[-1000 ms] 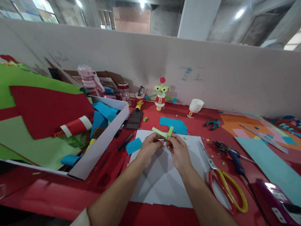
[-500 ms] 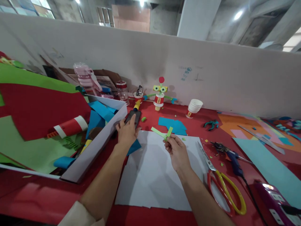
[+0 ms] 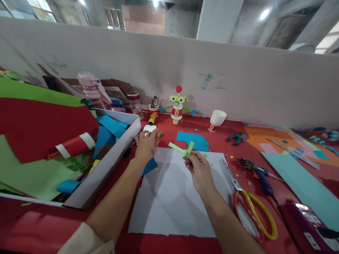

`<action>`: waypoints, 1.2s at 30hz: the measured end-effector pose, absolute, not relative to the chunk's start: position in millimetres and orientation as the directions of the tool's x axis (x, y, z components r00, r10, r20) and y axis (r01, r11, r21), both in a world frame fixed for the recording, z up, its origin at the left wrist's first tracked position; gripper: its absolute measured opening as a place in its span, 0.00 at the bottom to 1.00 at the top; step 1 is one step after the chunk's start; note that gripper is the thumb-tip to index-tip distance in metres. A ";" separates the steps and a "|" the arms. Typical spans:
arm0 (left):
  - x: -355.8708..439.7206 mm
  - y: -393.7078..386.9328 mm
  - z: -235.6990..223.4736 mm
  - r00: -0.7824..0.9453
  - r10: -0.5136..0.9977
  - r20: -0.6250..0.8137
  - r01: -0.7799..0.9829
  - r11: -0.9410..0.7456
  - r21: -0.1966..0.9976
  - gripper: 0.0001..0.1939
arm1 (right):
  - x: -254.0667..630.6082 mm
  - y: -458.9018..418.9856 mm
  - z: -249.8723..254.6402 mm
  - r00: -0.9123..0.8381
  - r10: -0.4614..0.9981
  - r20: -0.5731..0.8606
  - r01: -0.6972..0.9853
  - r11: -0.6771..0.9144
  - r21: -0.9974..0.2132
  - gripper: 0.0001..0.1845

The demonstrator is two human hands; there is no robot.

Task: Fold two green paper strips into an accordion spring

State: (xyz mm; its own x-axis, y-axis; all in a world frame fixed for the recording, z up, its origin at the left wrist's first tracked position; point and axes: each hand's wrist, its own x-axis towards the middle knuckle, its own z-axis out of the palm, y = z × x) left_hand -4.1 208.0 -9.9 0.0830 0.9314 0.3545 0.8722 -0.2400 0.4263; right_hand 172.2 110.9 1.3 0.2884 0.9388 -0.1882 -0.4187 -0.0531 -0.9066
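Observation:
My left hand reaches over a phone lying on the red table, its screen lit white. The fingers are apart and curved, at the phone's near edge; whether they touch it I cannot tell. Above the white paper sheet, my right hand pinches two light green paper strips joined at an angle in a V. Blue paper scraps lie just past the sheet, and another blue piece sits partly under my left wrist. A small green folded paper spring rests beside the phone.
Red-and-yellow-handled scissors, a glue gun with its cord and teal pliers lie right. A paper-cup robot figure and stacked cups stand at the back. A white box of coloured paper is left.
The phone's screen has gone from dark to lit white. My left hand has drawn back slightly from over it. My right hand still holds the green strips in nearly the same place.

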 end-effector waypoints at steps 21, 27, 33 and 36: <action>54.2 137.6 -14.1 0.240 0.959 -0.149 -0.395 0.237 0.888 0.11 | 168.4 111.8 -7.3 0.212 0.971 -0.112 -0.292 -0.046 -0.955 0.06; 51.7 141.1 -13.8 0.265 0.951 -0.158 -0.425 0.262 0.866 0.16 | 171.5 112.0 0.8 0.203 0.965 -0.167 -0.362 -0.084 -0.928 0.07; 51.8 138.6 -9.2 0.218 0.939 -0.264 -0.466 0.338 0.818 0.13 | 173.2 111.9 1.8 0.144 0.976 -0.163 -0.391 -0.095 -0.915 0.06; 51.6 138.9 -10.1 0.219 0.926 -0.307 -0.459 0.375 0.805 0.12 | 173.0 111.6 1.1 0.120 0.980 -0.160 -0.378 -0.104 -0.920 0.06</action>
